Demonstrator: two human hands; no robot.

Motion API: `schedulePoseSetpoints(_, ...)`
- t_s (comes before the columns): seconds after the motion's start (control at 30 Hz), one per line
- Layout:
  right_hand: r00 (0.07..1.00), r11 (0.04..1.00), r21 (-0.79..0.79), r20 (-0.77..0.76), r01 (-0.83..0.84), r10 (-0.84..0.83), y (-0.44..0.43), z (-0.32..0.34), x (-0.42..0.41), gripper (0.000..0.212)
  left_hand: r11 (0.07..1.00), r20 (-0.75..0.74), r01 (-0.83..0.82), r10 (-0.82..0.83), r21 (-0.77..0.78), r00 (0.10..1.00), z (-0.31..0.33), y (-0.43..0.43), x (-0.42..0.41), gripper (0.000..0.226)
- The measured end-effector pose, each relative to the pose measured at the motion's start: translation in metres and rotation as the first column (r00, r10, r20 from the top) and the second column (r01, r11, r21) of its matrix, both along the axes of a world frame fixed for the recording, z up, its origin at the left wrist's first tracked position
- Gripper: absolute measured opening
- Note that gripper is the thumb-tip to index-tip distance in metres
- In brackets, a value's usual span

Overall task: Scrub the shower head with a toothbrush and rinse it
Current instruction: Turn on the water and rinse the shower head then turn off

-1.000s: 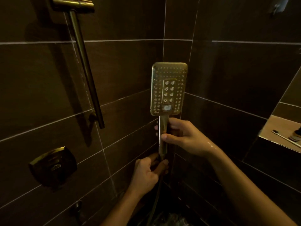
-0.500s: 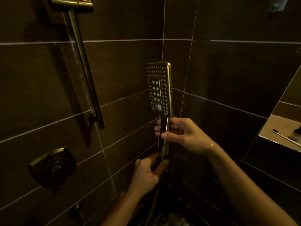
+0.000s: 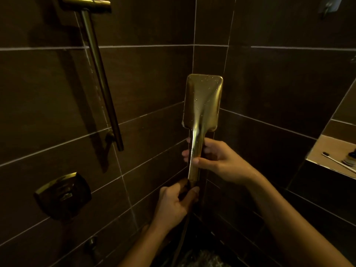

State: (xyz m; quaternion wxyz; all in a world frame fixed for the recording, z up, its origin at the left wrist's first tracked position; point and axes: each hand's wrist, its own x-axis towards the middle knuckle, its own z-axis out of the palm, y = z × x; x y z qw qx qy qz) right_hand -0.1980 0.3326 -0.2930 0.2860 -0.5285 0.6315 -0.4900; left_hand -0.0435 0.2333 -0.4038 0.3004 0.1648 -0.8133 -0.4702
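Dark brown rectangular tiles [image 3: 150,81] with pale grout lines are seen meeting at a shower corner, and a round brass slide rail [image 3: 100,74] is fixed at a slant on the left wall above a squarish brass control plate [image 3: 62,195]. The shower head [image 3: 202,102], a flat rounded rectangle of glossy gold metal tapering into a slim handle, is held upright in front of the corner, its smooth back beaded with water drops. The handle is gripped by the right hand [image 3: 217,160], fingers curled round it, while the joint at its base, where the dark hose [image 3: 182,234] hangs down, is pinched by the left hand [image 3: 173,205] just below. A thin toothbrush [image 3: 339,162] is left lying on the pale niche ledge [image 3: 325,149] at the right, beside a small dark bottle [image 3: 351,158]. A second ago the nozzle face was turned to the camera, then shown edge-on; now it is turned away.
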Motion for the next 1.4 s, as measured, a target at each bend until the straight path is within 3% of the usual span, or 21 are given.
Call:
schedulePoseSetpoints(0.07, 1.000, 1.000, -0.001, 0.002, 0.022, -0.022, -0.001, -0.001, -0.001, 0.037, 1.000, -0.022, -0.003, 0.004, 0.031, 1.000, -0.001, 0.001, -0.001, 0.014)
schedulePoseSetpoints(0.17, 0.986, 0.992, -0.050, -0.116, 0.114, -0.119, -0.004, -0.003, 0.004, 0.028, 0.995, 0.024, -0.002, 0.000, 0.102, 1.000, -0.004, 0.001, -0.002, 0.017)
schedulePoseSetpoints(0.27, 0.966, 0.987, -0.092, -0.211, 0.130, -0.147, -0.005, -0.006, 0.006, 0.033, 0.993, 0.096, -0.042, 0.031, 0.113, 0.995, -0.013, -0.004, -0.001, 0.041)
schedulePoseSetpoints(0.33, 0.982, 0.995, -0.057, -0.162, 0.088, -0.096, -0.003, -0.007, 0.001, 0.034, 0.992, 0.124, -0.058, 0.044, 0.114, 0.991, -0.019, -0.007, -0.001, 0.050)
schedulePoseSetpoints(0.43, 0.999, 0.999, 0.009, 0.034, -0.034, 0.034, 0.000, -0.006, -0.002, 0.042, 0.990, 0.125, -0.036, 0.020, 0.133, 0.992, -0.014, -0.004, 0.001, 0.032)
schedulePoseSetpoints(0.5, 0.998, 0.999, -0.004, 0.053, -0.033, 0.034, -0.001, -0.005, -0.002, 0.040, 0.993, 0.112, -0.016, 0.003, 0.121, 0.994, -0.010, -0.001, 0.001, 0.019)
schedulePoseSetpoints(0.53, 0.999, 1.000, -0.010, 0.034, -0.012, 0.012, -0.002, -0.005, -0.001, 0.039, 0.992, 0.088, -0.005, -0.006, 0.129, 0.996, -0.007, 0.001, 0.002, 0.012)
schedulePoseSetpoints(0.67, 0.997, 0.998, -0.035, -0.059, 0.055, -0.057, -0.006, -0.004, 0.002, 0.049, 0.992, 0.037, -0.004, 0.000, 0.124, 0.999, 0.004, 0.008, 0.006, 0.017)
schedulePoseSetpoints(0.9, 0.919, 0.978, -0.061, -0.335, 0.199, -0.208, -0.011, -0.004, 0.012, 0.057, 0.984, 0.096, 0.013, -0.030, 0.176, 0.995, 0.000, 0.012, 0.008, 0.021)
schedulePoseSetpoints(0.97, 0.914, 0.968, -0.092, -0.319, 0.232, -0.250, -0.013, -0.008, 0.017, 0.060, 0.978, 0.105, 0.013, -0.036, 0.209, 0.994, -0.003, 0.013, 0.008, 0.015)
schedulePoseSetpoints(1.07, 0.901, 0.942, -0.145, -0.281, 0.301, -0.331, -0.014, -0.015, 0.023, 0.047, 0.973, 0.128, -0.002, -0.028, 0.230, 0.991, -0.007, 0.015, 0.007, 0.006)
schedulePoseSetpoints(1.2, 0.920, 0.932, -0.047, -0.149, 0.358, -0.361, -0.013, -0.020, 0.027, 0.050, 0.980, 0.155, -0.012, -0.019, 0.199, 0.988, -0.004, 0.014, 0.009, 0.009)
schedulePoseSetpoints(1.33, 0.994, 0.999, -0.003, 0.102, 0.037, -0.036, -0.002, -0.015, 0.011, 0.038, 0.975, 0.173, 0.082, -0.119, 0.205, 0.978, -0.002, 0.014, 0.015, 0.011)
schedulePoseSetpoints(1.4, 0.988, 0.999, -0.029, 0.152, -0.016, 0.020, 0.001, -0.013, 0.009, 0.035, 0.989, 0.178, 0.051, -0.076, 0.140, 0.981, -0.007, 0.014, 0.015, 0.010)
